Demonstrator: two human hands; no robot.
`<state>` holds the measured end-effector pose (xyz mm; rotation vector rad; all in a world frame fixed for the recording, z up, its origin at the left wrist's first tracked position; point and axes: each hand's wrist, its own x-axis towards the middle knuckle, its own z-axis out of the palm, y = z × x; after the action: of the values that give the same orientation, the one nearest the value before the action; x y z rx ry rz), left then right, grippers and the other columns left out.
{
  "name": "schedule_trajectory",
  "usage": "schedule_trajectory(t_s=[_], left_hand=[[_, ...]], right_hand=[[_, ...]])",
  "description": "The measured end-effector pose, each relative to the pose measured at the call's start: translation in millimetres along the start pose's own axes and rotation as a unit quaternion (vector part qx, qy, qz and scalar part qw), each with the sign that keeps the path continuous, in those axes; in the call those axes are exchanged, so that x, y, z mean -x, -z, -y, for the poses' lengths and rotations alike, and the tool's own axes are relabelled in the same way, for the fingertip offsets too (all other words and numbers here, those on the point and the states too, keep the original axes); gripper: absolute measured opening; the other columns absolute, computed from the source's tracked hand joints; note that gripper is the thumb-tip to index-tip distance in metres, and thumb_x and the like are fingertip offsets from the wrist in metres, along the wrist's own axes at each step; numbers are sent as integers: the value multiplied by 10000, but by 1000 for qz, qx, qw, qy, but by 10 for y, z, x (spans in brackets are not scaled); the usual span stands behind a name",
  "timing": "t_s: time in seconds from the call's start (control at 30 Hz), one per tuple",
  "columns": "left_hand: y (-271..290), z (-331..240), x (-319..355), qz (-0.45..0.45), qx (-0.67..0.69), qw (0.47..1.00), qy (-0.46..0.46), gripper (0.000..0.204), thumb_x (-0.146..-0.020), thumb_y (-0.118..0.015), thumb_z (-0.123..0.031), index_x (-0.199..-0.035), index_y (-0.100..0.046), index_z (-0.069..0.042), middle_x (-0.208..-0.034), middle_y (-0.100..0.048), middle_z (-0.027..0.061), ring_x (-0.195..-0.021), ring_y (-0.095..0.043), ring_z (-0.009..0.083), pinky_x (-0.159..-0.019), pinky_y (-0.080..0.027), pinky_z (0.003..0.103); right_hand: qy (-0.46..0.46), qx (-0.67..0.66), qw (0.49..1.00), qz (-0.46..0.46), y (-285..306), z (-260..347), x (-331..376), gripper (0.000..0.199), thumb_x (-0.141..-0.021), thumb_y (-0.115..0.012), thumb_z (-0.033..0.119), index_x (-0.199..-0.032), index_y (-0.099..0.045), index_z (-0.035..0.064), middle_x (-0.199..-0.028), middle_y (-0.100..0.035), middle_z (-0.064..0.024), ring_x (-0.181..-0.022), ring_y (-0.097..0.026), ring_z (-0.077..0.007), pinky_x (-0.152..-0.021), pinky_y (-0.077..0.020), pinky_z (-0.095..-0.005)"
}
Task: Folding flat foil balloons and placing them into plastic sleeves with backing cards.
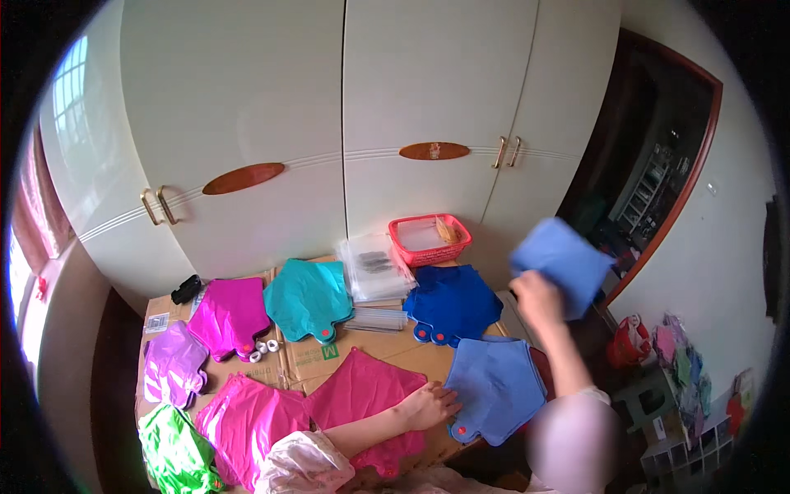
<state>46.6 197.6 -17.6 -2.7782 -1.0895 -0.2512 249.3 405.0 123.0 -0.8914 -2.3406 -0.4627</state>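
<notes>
Right hand (539, 300) is grasping one light-blue sheet (569, 262), left hand (429, 405), loosely spread, is resting by the near-right light-blue pile (499, 383); several seemingly remaining.

1 wide fisheye view from the head, downward over nearby cardboard (298, 362), forward to the cupboard (247, 90)

At the back stands a big cream wardrobe (239, 82), w/ brass-col. handles (167, 206) and brown oval plates (243, 179) on its doors. On L side is a bright window (23, 288) w/ pink curtain (37, 198); a barred reflection (72, 74) shines on the glossy wardrobe. On R side, a dark doorway (658, 156) w/ reddish-brn frame (714, 115), then a pale wall (741, 198) w/ small switch (712, 188).
</notes>
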Motion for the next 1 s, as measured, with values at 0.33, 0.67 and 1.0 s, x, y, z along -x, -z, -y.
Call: schedule_trajectory(t_s=[0.33,0.67,1.0], left_hand=[[577,243,338,-21,216,971,100,301,-853,-583,-240,-1109,-620,-86,-1054,-659,106,-915,-646,261,-838,-506,402],[674,888,464,-9,208,948,242,262,-847,-579,-252,-1063,-657,-125,-1024,-671,100,-903,-647,279,-815,-515,404],[446,1119,338,15,188,936,298,261,-847,-560,-257,-1042,-672,-124,-1039,-669,101,-917,-645,284,-824,-515,409]], right_hand=[[68,-36,985,155,-1678,1162,64,139,-787,-551,163,-729,-630,64,-812,-627,-85,-794,-654,-258,-646,-549,-398],[66,-13,982,177,-1731,1233,125,160,-730,-613,207,-684,-673,66,-771,-658,-97,-788,-650,-269,-658,-553,-405],[63,-29,975,209,-1718,1288,-24,143,-726,-574,152,-697,-669,50,-755,-667,-111,-765,-661,-295,-687,-548,-426]])
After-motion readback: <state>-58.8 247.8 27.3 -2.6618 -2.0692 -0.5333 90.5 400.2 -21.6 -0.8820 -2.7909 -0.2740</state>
